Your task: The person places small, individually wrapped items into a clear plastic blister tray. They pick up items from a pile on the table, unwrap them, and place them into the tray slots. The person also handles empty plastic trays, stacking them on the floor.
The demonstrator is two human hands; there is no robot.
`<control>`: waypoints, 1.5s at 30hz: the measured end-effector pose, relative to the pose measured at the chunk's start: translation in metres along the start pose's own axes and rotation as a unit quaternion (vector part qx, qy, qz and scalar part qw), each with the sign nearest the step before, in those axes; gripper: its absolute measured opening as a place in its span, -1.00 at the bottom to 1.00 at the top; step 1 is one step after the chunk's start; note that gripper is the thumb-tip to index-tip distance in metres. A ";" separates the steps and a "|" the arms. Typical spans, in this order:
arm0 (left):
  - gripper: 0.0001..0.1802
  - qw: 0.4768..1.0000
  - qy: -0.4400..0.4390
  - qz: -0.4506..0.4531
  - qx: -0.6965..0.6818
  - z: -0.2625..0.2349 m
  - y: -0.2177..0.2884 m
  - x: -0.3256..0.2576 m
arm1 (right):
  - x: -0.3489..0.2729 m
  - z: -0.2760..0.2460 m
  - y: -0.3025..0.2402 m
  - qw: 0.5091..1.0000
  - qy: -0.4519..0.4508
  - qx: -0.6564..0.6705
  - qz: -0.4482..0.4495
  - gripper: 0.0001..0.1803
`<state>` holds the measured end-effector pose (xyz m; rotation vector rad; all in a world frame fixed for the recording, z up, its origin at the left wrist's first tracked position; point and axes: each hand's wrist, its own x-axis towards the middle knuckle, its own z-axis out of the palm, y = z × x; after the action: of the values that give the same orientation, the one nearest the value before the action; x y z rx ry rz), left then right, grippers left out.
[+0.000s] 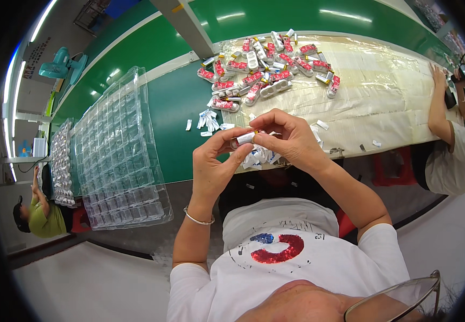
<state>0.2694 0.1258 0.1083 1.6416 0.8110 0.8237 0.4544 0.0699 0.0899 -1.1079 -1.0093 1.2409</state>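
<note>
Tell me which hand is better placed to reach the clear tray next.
Probably the left hand: it is nearer the clear tray than the right hand; both hold a white cylinder.

To the right of the heap of red-and-silver packs [252, 79], the film-covered desk [382, 102] offers the widest open passage. Straight ahead of the fingers [275, 119], that heap blocks a low reach. On the left, clear plastic trays [117, 134] stand in the way, leaving a green lane beside the white slips [208, 121]. A post [183, 26] limits the far left corner.
</note>
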 end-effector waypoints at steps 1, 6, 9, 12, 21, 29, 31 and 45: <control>-0.74 0.999 0.001 -0.001 0.045 -0.006 0.002 -0.001 | 0.001 0.002 -0.003 1.000 -0.007 -0.014 -0.002 -0.69; -0.74 0.993 0.030 -0.017 0.111 -0.052 0.002 0.001 | 0.023 -0.009 -0.010 0.916 -0.011 -0.346 -0.205 -0.58; -0.75 0.987 0.117 0.004 0.110 -0.103 -0.007 0.005 | 0.038 -0.027 -0.015 0.821 0.086 -0.509 -0.246 -0.54; -0.79 0.960 0.226 0.029 0.165 -0.167 -0.023 0.017 | 0.045 -0.042 -0.009 0.800 0.086 -0.538 -0.252 -0.60; -0.73 0.918 0.288 0.084 0.257 -0.290 -0.085 0.125 | 0.042 -0.046 -0.014 0.822 0.084 -0.533 -0.182 -0.75; -0.78 0.868 0.155 0.149 0.447 -0.297 -0.101 0.195 | 0.032 -0.065 -0.017 0.830 0.127 -0.511 -0.184 -0.78; -0.78 0.812 0.146 0.198 0.530 -0.317 -0.111 0.191 | 0.032 -0.069 -0.016 0.831 0.135 -0.507 -0.187 -0.79; -0.10 0.813 0.128 -0.092 0.561 -0.224 -0.088 0.094 | 0.051 -0.095 -0.008 0.810 0.079 -0.541 -0.213 -0.74</control>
<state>0.1218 0.3353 0.0736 2.4108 1.8507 0.3950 0.5533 0.1132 0.0792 -1.6490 -1.7845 0.0986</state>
